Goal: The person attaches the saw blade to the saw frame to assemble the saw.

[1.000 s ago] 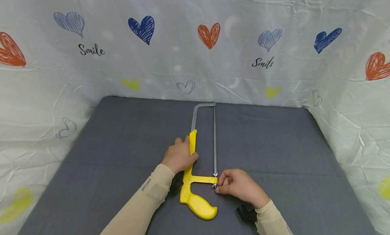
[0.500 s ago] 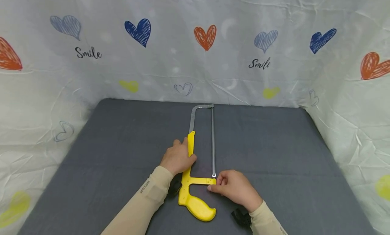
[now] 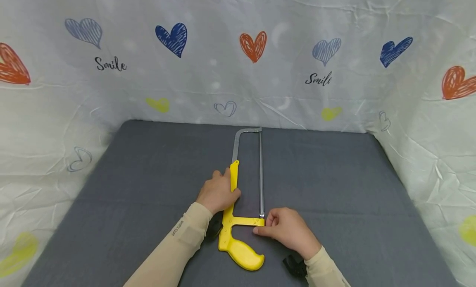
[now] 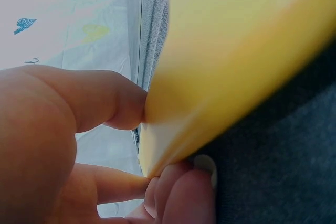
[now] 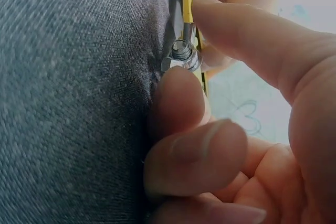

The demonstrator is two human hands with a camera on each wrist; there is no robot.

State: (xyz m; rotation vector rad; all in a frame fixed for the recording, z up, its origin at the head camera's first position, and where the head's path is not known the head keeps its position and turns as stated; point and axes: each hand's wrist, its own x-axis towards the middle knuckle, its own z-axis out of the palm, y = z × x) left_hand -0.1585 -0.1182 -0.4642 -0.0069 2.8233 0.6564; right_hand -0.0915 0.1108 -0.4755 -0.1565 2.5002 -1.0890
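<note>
two hands on a yellow hacksaw in the middle of the worktop

a hacksaw [image 3: 238, 221] lies flat on the grey cloth of the worktop [image 3: 334, 175], about midway between its left and right edges. its yellow handle points toward the near edge, and its metal frame and blade [image 3: 261, 175] run straight toward the far edge.

the left hand [image 3: 217, 192] rests on the yellow bar of the saw's frame. its fingers are curled round that bar, with the thumb on the blade side, so the hand grips the saw. in the left wrist view the fingers [image 4: 94, 103] press against the yellow plastic, which fills most of that picture, blurred.

the right hand [image 3: 286, 229] sits just to the right of the spot where the blade meets the yellow crossbar. its thumb and forefinger pinch a small metal nut [image 5: 182, 59] on a threaded bolt at that end of the blade. the other fingers [image 5: 194, 156] are curled in below, against the cloth.

both sleeves are beige. a pale sheet [image 3: 223, 72] printed with hearts and the word "smile" hangs behind the far edge and along both sides.
</note>
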